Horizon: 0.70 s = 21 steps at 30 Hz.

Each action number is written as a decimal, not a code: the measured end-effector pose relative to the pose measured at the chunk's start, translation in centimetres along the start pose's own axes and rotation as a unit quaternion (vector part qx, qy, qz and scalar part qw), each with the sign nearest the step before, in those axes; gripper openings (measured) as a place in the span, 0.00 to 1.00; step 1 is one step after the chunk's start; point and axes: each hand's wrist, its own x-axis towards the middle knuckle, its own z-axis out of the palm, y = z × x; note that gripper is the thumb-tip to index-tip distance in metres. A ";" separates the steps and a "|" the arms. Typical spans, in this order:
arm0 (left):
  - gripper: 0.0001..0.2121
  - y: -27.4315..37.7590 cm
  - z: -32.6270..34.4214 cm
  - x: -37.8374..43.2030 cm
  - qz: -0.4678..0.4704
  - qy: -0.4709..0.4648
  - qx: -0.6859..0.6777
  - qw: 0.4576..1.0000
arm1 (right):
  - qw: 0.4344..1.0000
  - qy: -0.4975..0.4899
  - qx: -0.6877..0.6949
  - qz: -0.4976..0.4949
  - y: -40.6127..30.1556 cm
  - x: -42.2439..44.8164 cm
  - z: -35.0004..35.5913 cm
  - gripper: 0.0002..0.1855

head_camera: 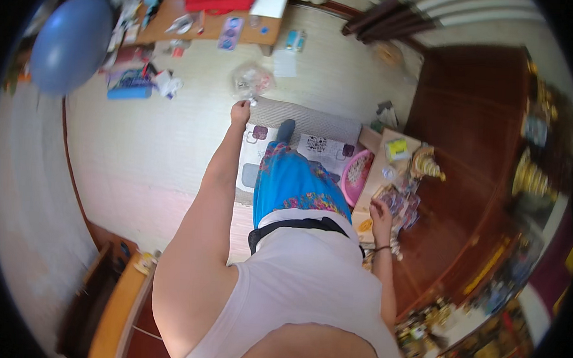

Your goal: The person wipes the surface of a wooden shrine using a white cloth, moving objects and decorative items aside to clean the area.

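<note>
My left hand [241, 112] is stretched forward, its fingers pinched at the near end of a clear plastic bag [252, 79]. Red and white bits show through the bag, which appears over the pale floor beyond the mat. My right hand [381, 216] is at my side above a small wooden table [374, 178], with its fingers slightly curled and apart. Nothing shows in its grasp. Close by its fingertips lies a pile of small plastic packets [399, 203]; whether they touch is unclear. A yellow item [365, 225] sits on the tabletop beside that hand.
Under my feet is a patterned mat [255, 153]. A pink basin [356, 177] stands against the small table, which carries a yellow-labelled box [397, 149]. Dark red wooden furniture [455, 153] fills the right side. Ahead are a cluttered desk [211, 29] and a blue balloon [72, 44].
</note>
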 end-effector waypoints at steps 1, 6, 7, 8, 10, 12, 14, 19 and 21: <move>0.17 0.7 0.6 -0.3 0.017 -0.010 0.041 0.999 | 1.000 -0.005 0.007 -0.007 0.4 0.4 0.1 0.14; 0.24 8.4 4.7 -9.8 0.049 -0.243 0.089 0.965 | 1.000 -0.008 -0.009 0.003 1.9 -0.8 -0.2 0.15; 0.25 7.5 5.5 -10.4 0.075 -0.265 0.111 0.955 | 1.000 -0.006 -0.003 0.011 1.7 -0.8 -0.3 0.15; 0.25 6.6 5.9 -10.7 0.101 -0.282 0.130 0.945 | 1.000 -0.008 0.003 0.016 1.3 -0.7 -0.2 0.15; 0.24 5.6 6.8 -12.6 0.154 -0.312 0.188 0.919 | 0.999 -0.004 0.019 0.046 2.2 -0.4 -0.8 0.16; 0.20 4.1 8.6 -13.0 0.251 -0.367 0.266 0.855 | 0.996 0.002 0.042 0.074 4.8 -0.7 -2.1 0.17; 0.14 6.5 10.6 -16.1 0.253 -0.396 0.288 0.835 | 0.993 0.010 0.065 0.099 9.5 -0.2 -2.4 0.19; 0.15 12.7 14.1 -22.6 0.211 -0.431 0.325 0.815 | 0.975 0.069 0.193 0.088 21.7 10.6 -5.6 0.25; 0.14 14.6 16.1 -25.5 0.100 -0.397 0.300 0.862 | 0.950 0.129 0.280 0.047 27.1 18.9 -6.6 0.21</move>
